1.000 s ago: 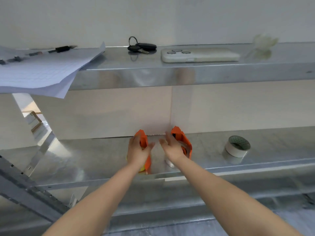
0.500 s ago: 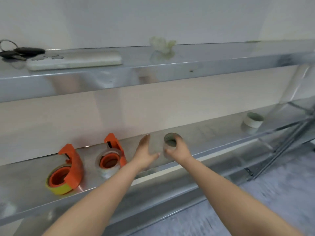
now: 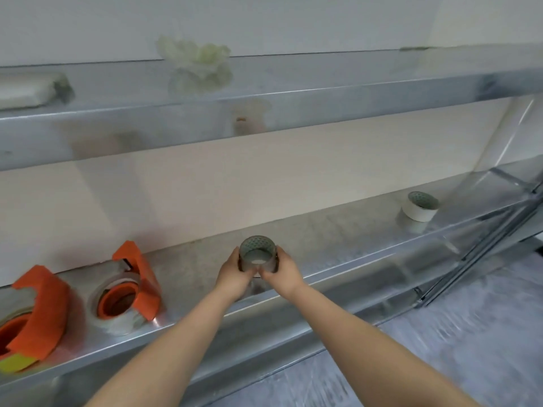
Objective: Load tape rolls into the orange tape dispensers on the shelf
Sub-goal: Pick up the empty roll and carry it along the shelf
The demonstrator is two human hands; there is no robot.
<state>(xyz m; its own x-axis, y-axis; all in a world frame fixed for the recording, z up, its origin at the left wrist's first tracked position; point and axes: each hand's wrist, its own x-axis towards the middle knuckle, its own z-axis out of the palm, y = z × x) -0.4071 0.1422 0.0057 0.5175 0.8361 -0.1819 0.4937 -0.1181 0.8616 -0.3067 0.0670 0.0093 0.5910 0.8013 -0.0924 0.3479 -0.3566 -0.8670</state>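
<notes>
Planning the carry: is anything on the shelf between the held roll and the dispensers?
Nothing visible. The roll sits in both hands; bare shelf runs left to the nearer dispenser, which already holds tape.

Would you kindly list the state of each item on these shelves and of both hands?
Grey tape roll: held between both hands.
Left hand: gripping roll.
Right hand: gripping roll.
Near dispenser: loaded, clear tape.
Far-left dispenser: loaded, yellow tape.
White roll: loose on shelf.

A pale crumpled object (image 3: pixel 195 54) and a white phone (image 3: pixel 26 89) lie on the upper shelf (image 3: pixel 323 101).
</notes>
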